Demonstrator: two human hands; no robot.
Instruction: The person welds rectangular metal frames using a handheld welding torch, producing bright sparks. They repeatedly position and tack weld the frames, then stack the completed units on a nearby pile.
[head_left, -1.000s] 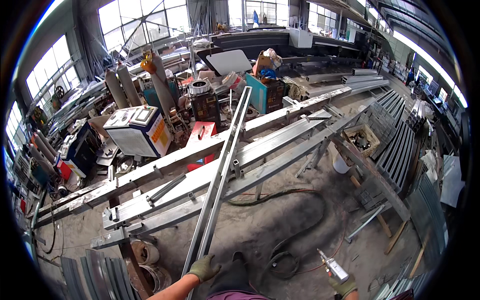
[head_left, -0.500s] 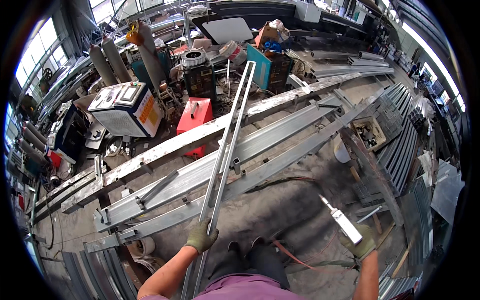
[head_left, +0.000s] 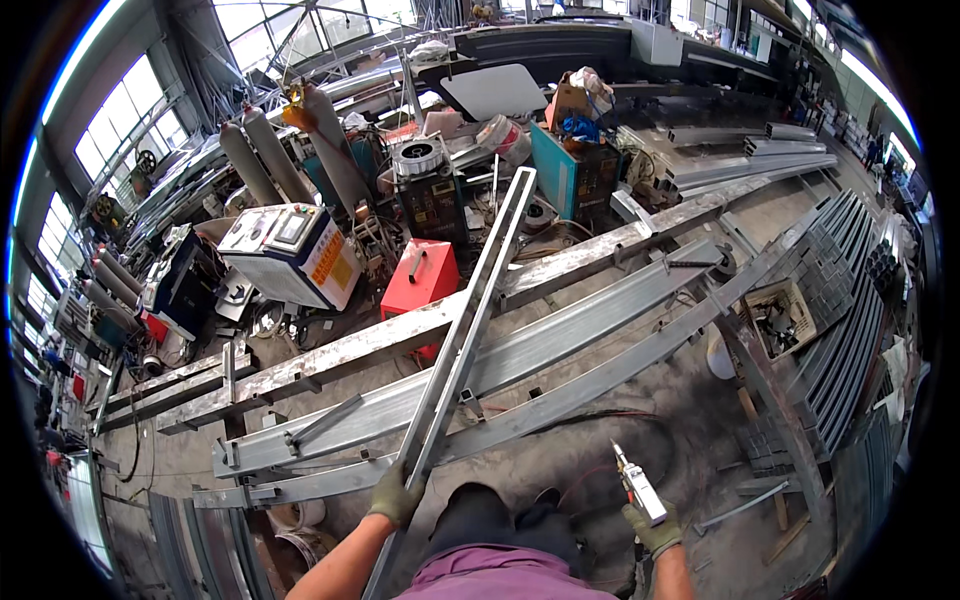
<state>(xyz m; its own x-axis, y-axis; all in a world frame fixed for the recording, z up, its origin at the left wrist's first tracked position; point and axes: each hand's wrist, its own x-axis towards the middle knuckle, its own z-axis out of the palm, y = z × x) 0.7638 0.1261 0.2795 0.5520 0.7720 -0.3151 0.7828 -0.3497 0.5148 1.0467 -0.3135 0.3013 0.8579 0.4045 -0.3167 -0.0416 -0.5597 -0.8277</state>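
Note:
My left hand (head_left: 396, 494), in an olive work glove, is wrapped round the near part of a long, narrow frame of galvanized steel tube (head_left: 446, 352). The frame slants away from me, across the beams, and its far end is closed by a short crosspiece. In my right hand (head_left: 656, 530), gloved alike, is a white, boxy welding gun (head_left: 645, 496) with a slim metal nozzle pointing forward and up. The gun is held above the concrete floor, apart from the steel. My palm hides its grip.
Long steel beams (head_left: 330, 372) cross the floor in front of me. Behind them stand a red box (head_left: 420, 278), a white-and-blue machine (head_left: 285, 260) and gas cylinders (head_left: 250, 168). At right are a crate of scraps (head_left: 800, 318) and stacked tubes (head_left: 850, 300). Hoses lie on the floor.
My right hand has brought the welding gun leftward and lower, closer to my body. The whole view has shifted, and one of my legs now shows further forward. My left hand keeps its hold.

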